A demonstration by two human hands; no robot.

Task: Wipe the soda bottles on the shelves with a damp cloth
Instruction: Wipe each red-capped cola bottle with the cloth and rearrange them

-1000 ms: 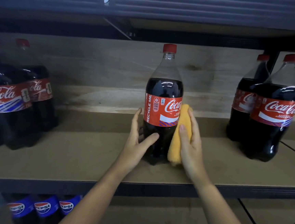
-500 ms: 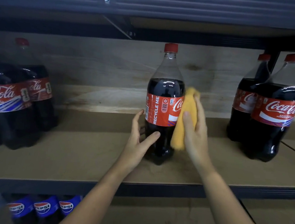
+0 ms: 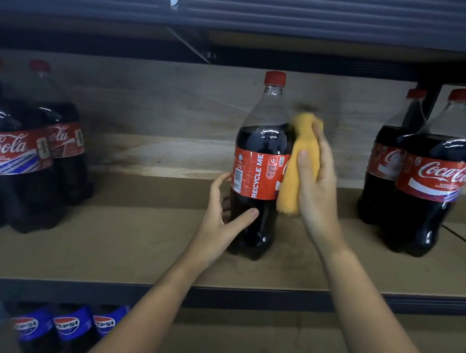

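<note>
A large cola bottle [image 3: 260, 139] with a red cap and red label stands upright in the middle of the wooden shelf [image 3: 135, 252]. My left hand [image 3: 222, 217] grips its lower part, thumb across the front and fingers round the left side. My right hand [image 3: 315, 189] holds a folded yellow cloth [image 3: 302, 154] and presses it against the bottle's right side, from the shoulder down past the label. The cloth hides the right edge of the label.
Two cola bottles [image 3: 434, 177] stand at the right of the same shelf, and several more [image 3: 17, 152] at the left. Pepsi bottles [image 3: 69, 328] sit on the shelf below, lower left. A dark metal shelf [image 3: 269, 10] hangs close overhead. A black upright post [image 3: 433, 95] stands at the right.
My right hand has slid the cloth upward along the bottle's right side, from near the base to the shoulder. The bottle has turned, showing more of the label's barcode side.
</note>
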